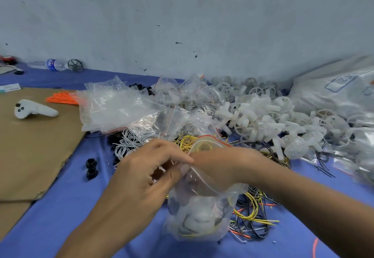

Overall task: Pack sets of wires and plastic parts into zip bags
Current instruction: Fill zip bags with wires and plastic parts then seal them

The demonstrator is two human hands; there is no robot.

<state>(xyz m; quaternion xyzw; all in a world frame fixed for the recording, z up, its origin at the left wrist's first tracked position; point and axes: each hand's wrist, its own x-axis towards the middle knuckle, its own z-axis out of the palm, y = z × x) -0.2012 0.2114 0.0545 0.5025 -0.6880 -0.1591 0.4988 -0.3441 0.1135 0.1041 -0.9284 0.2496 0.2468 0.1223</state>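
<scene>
Head view, zip bag [200,213] pinched between fingers [180,170]

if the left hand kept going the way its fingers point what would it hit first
Probably the right hand: the left hand points right across the mouth of the zip bag that both pinch, fingertips almost meeting. Depth is unclear.

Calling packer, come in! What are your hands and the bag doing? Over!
Left hand, right hand: both pinching mouth of zip bag. Bag unsealed, white parts inside. Loose wires beside it, none blocking.
</scene>
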